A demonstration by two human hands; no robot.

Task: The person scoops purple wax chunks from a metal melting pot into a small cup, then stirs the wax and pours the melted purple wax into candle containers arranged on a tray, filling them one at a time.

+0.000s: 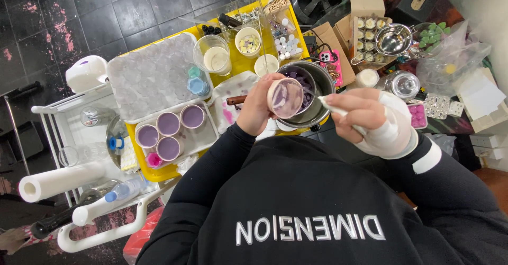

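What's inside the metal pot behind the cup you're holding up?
Purple chunks show in the metal pot at its far side. The tilted cup in the left hand covers the rest, so the bottom cannot be seen.

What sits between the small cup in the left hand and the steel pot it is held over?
Nothing visible. The left hand holds the small cup tilted right above the steel pot, and the right hand brings a white stick in from the side.
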